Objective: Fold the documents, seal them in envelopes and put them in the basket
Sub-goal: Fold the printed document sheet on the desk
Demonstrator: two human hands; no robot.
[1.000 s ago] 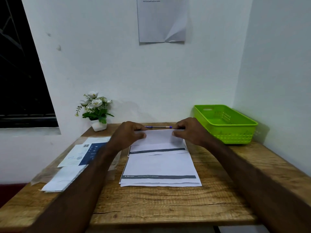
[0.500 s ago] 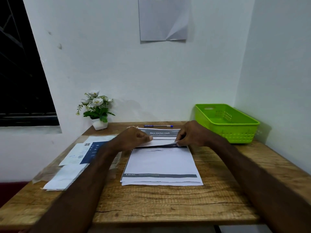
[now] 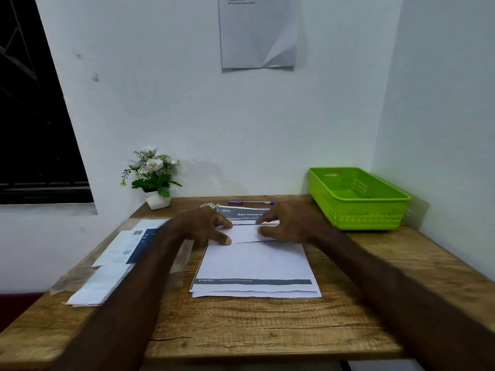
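Table: a wooden table (image 3: 241,328) set against a white wall carries everything; the person's two forearms reach over it from the near edge.
Basket: the green basket (image 3: 359,210) stands at the far right corner, well apart from the paper and on the right hand's side, so the right hand is the nearer one for any later drop. Nothing shows inside it.
Documents: the stack of documents (image 3: 254,266) lies flat at the middle of the table, its long axis running away from the person. The top sheet's upper part is folded toward the person; the loose edge of that folded flap (image 3: 247,234) runs left to right across the page.
Envelopes: the envelopes (image 3: 117,261) lie in a loose clear wrapper at the left, just beside the left forearm.
Key relation: the flap sits directly between and under both hands, so I judge the next move to be pressing outward along the crease, across the sheet's short axis.
Left hand: the left hand (image 3: 206,226) rests on the flap's left end, fingers spread and fairly straight, clamped on nothing.
Right hand: the right hand (image 3: 284,223) hovers at the flap's right end, fingers loosely curved with thumb and forefinger apart; contact is unclear.
Pen: a pen (image 3: 251,202) lies beyond the stack.
Change: half a second ago both hands pinched the flap's corners; now the pinch is released and the flap lies lower.
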